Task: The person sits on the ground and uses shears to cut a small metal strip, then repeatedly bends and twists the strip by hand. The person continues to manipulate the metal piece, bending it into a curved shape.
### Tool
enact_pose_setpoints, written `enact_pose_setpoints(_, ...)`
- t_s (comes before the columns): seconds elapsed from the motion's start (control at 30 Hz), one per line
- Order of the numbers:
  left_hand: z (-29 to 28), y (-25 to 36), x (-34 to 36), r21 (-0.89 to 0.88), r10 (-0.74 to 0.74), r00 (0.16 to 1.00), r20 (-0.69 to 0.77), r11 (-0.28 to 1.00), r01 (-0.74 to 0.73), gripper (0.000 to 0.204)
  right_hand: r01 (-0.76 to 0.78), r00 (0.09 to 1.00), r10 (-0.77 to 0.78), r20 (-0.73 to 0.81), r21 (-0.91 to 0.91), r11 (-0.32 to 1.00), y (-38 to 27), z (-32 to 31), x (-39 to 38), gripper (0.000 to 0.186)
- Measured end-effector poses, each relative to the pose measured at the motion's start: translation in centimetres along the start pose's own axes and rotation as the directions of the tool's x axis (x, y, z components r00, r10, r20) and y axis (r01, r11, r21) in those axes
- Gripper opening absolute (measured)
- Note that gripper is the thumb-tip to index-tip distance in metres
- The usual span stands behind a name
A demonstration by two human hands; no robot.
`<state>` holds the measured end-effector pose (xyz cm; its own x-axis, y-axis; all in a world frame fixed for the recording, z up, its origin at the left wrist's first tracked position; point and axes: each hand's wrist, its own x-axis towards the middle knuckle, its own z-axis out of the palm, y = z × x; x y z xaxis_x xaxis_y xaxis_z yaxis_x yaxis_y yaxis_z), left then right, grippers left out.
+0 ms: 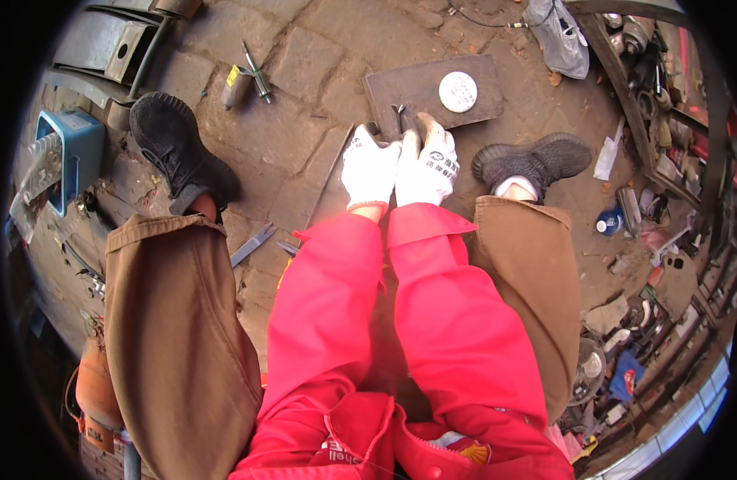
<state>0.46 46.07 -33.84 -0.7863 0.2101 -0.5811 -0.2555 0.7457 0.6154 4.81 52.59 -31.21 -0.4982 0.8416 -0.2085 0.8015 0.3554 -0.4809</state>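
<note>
My left hand (371,170) and my right hand (428,170), both in white work gloves with darkened fingertips, are side by side at the near edge of a dark flat board (400,80). Their fingers are curled in. A slim metal piece with a forked tip (399,110) sticks up between them over the board's edge. Its lower part is hidden, so how each hand grips it is unclear. On the board lies a round white disc (458,92) with dark print. A long thin rod (330,178) slants across the ground beside my left hand.
Stone paving lies between my black shoes. At the far left are a grey cylinder (235,88), a metal tool (257,76) and a blue bin (82,148). Metal parts and scrap crowd a frame (624,104) at right, near a plastic bag (559,40). An orange gas cylinder (96,384) stands lower left.
</note>
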Motion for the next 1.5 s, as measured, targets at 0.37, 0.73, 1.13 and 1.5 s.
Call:
enact_pose_setpoints(0.37, 0.5, -0.6, 1.2, -0.037, -0.033, 0.999, -0.022, 0.999, 0.033, 0.059, 0.13, 0.991, -0.129, 0.017, -0.214, 0.968, -0.5, -0.1, 0.2, 0.026)
enact_pose_setpoints(0.73, -0.5, 0.2, 1.0, -0.056, -0.059, 0.997, 0.056, 0.996, 0.062, 0.065, 0.128, 0.992, -0.126, 0.029, -0.105, 0.986, -0.3, 0.8, 0.3, 0.03)
enact_pose_setpoints(1.13, 0.7, -0.9, 0.7, -0.125, -0.05, 0.999, 0.001, 0.991, 0.049, 0.061, 0.325, 0.945, -0.321, 0.066, -0.301, 0.897, -0.1, 0.3, 0.6, 0.026)
enact_pose_setpoints(1.5, 1.4, -0.6, 0.6, -0.24, -0.152, 0.988, 0.032, 0.958, 0.155, 0.069, 0.186, 0.983, -0.183, 0.037, -0.135, 0.973, 0.0, 0.2, 0.7, 0.029)
